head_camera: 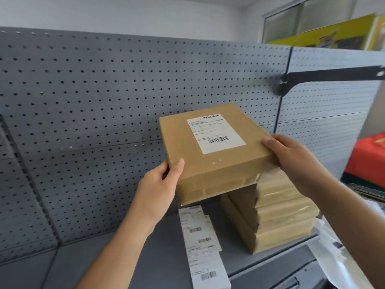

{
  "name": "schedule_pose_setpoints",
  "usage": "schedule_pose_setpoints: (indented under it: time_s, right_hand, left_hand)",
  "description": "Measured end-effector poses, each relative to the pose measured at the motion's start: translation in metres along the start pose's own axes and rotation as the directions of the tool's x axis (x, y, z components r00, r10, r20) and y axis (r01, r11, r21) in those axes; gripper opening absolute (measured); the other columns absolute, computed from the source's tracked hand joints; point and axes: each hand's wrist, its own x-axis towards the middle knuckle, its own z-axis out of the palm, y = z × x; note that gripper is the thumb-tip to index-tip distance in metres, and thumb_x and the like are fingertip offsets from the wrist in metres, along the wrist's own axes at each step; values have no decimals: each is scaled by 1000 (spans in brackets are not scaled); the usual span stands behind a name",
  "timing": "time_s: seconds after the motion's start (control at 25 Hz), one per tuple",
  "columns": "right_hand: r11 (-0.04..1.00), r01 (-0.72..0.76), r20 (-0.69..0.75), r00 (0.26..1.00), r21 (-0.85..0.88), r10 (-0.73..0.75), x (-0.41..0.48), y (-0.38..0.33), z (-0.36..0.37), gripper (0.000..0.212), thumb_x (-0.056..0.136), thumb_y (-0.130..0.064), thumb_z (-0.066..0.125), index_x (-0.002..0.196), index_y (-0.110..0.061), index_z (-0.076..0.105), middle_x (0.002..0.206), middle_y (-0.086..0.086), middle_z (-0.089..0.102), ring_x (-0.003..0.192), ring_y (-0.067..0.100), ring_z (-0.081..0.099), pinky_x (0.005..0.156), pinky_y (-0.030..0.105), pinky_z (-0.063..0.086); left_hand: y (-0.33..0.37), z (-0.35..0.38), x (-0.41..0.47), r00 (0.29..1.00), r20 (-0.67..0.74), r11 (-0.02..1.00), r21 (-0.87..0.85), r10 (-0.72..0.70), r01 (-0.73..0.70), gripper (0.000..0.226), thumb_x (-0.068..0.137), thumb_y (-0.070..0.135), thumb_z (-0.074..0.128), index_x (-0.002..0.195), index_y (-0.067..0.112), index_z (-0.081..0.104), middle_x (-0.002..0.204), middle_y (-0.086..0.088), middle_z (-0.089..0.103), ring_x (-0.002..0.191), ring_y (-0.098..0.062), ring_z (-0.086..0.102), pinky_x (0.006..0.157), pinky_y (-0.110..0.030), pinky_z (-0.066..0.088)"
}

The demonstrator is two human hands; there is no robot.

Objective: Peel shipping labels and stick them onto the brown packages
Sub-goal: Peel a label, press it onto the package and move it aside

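At centre frame, you hold a labelled brown package over the stack of brown packages at lower right. Your left hand grips its near-left corner, thumb on top; your right hand clamps its right edge. The box looks stiff and light, its taped side likely slick, so hold by the cardboard corners, off the shipping label. It is sealed, contents unseen. A strip of shipping labels lies on the grey shelf below.
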Motion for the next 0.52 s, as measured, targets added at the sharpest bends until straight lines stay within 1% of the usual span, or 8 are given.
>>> schedule_pose_setpoints:
  time_s: [0.08,0.12,0.2,0.24,0.32,0.4,0.48,0.52]
  right_hand:
    - [1000,11,-33,999,1,-11,18,1,-27,30,94,-46,57,118,-30,65,104,-11,67,91,8,59,73,29,42]
    - [1000,13,-56,998,-3,-13,29,4,-40,30,93,-47,58,116,-30,66,103,-10,67,87,8,57,70,28,41]
    - [1000,6,-97,995,-16,-8,50,12,-64,32,90,-49,59,113,-29,68,102,-8,66,84,9,55,68,28,39]
    - [1000,2,-106,994,-19,-4,60,17,-75,33,88,-50,59,112,-28,69,101,-8,66,84,9,55,68,28,39]
    - [1000,-17,-117,993,-19,14,78,29,-92,37,83,-54,60,108,-28,71,103,-6,68,89,13,57,74,31,42]
    - [999,-37,-132,991,-9,35,94,44,-106,37,83,-53,61,105,-26,72,103,-3,68,93,17,59,80,35,44]
    - [999,-50,-147,988,4,50,107,59,-116,30,87,-48,62,99,-24,73,99,-2,69,90,17,59,79,35,44]
    - [998,-56,-152,987,1,56,112,66,-120,28,88,-48,61,96,-24,74,95,-2,69,87,17,58,78,35,44]
  left_hand:
    - [11,23,14,998,54,1000,6,17,-17,29,98,61,48,117,49,66,104,41,69,100,21,59,79,-9,39]
    - [16,36,22,996,85,1000,11,23,-24,29,97,63,47,115,50,66,102,41,69,97,23,59,77,-8,39]
    - [24,61,35,989,138,999,26,44,-48,37,96,67,45,120,47,66,106,37,70,99,20,59,76,-9,38]
    - [26,73,41,986,157,998,31,53,-58,42,95,69,44,123,46,65,110,35,70,102,17,59,77,-10,38]
    - [27,94,53,981,182,997,41,59,-67,49,92,73,43,127,45,64,114,32,69,107,14,58,80,-11,37]
    - [26,113,64,978,201,996,64,51,-65,49,89,78,42,122,48,63,112,33,68,106,13,57,81,-12,37]
    - [25,129,73,975,217,996,75,39,-56,44,86,82,43,112,52,61,108,31,70,104,11,59,82,-16,40]
    - [23,135,78,973,227,996,77,34,-53,45,84,83,44,112,52,61,110,30,70,106,10,60,83,-17,41]
